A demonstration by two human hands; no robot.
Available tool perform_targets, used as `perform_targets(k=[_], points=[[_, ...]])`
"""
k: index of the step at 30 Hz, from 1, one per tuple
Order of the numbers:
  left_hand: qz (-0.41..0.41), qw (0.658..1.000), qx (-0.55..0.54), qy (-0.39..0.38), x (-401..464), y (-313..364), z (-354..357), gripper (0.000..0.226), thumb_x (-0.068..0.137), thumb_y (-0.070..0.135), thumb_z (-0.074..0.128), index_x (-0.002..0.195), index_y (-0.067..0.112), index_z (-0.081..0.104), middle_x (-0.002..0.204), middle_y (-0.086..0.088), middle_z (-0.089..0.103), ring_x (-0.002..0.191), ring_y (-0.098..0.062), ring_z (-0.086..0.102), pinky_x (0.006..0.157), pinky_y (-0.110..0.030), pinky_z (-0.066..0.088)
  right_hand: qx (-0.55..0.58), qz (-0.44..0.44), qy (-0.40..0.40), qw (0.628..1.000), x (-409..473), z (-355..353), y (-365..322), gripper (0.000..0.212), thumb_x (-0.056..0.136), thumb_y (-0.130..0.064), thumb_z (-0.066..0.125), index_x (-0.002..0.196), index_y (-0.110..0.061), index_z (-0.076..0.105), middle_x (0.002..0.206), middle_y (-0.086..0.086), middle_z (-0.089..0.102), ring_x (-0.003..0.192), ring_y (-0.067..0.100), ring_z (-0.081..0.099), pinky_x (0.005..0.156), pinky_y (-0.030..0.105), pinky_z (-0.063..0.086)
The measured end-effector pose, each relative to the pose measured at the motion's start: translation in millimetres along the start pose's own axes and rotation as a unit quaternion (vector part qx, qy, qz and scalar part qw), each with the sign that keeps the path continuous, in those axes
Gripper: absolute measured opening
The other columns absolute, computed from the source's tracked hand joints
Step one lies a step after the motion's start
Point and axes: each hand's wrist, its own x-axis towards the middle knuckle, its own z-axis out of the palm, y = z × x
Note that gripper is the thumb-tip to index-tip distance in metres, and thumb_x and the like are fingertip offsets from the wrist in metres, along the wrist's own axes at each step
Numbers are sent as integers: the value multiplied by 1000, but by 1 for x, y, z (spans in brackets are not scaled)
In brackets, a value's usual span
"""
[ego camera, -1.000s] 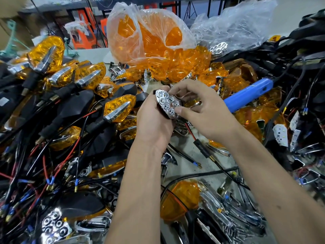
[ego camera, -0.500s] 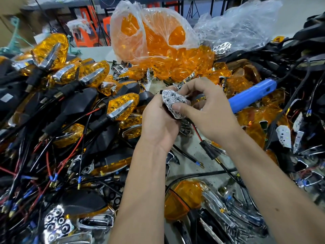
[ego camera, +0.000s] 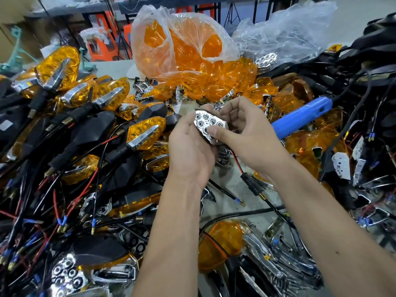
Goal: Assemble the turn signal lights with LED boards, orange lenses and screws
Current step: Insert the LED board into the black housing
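A chrome reflector with round LED cups (ego camera: 209, 125) sits in a black turn signal housing held up at the centre of the view. My left hand (ego camera: 190, 146) grips the housing from the left and below. My right hand (ego camera: 246, 133) holds it from the right, its thumb pressing on the reflector's face. A red and a black wire with a black connector (ego camera: 250, 183) hang below the hands. Loose orange lenses (ego camera: 216, 82) spill from a clear plastic bag (ego camera: 180, 41) behind.
A blue electric screwdriver (ego camera: 300, 118) lies right of my hands. Finished lights with orange lenses and black stalks (ego camera: 90, 129) pile up on the left. White LED boards (ego camera: 342, 166) and black cables crowd the right. Chrome parts (ego camera: 278, 266) and an orange lens (ego camera: 222, 243) lie near the front.
Both hands have kept the reflector and housing between them and turned it slightly. My right thumb now presses lower on the reflector's face.
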Motion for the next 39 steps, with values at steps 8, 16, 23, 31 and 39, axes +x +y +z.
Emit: perform_targets(k=[8,16,23,31,39], points=[[68,982,177,20,3,-3,-10,34,113,27,42,108,13,72,102,-7,75,94,-22,73,77,-34,60,-60,8,9,998,1,-8,1,18,90,-35,80,95,-30,63,95,0,71,75,24,70,68,44,60],[109,963,245,30,4,6,-22,18,103,17,63,109,18,80,93,-5,72,88,-18,65,92,-50,59,41,44,-47,997,3,-19,1,17,93,-23,78,107,-17,70,90,7,77,66,13,67,60,26,51],[109,959,247,80,6,3,-20,17,103,20,63,101,15,79,97,-11,78,87,-20,72,76,-36,62,-43,2,-36,998,1,-15,-8,19,92,-30,79,106,-20,70,90,-1,76,72,12,72,61,26,53],[131,920,366,54,4,1,-27,28,86,49,76,90,21,76,76,-1,65,69,-11,62,62,-27,56,-138,-47,-38,989,-2,-16,-7,34,76,-29,91,104,-25,71,97,-9,70,89,13,66,79,26,55],[109,935,338,-17,3,3,-25,26,83,43,72,82,18,64,67,8,60,58,-7,57,48,-21,49,8,-41,-123,992,-1,-28,2,43,76,-23,88,108,-9,61,102,13,64,89,20,58,89,47,54]])
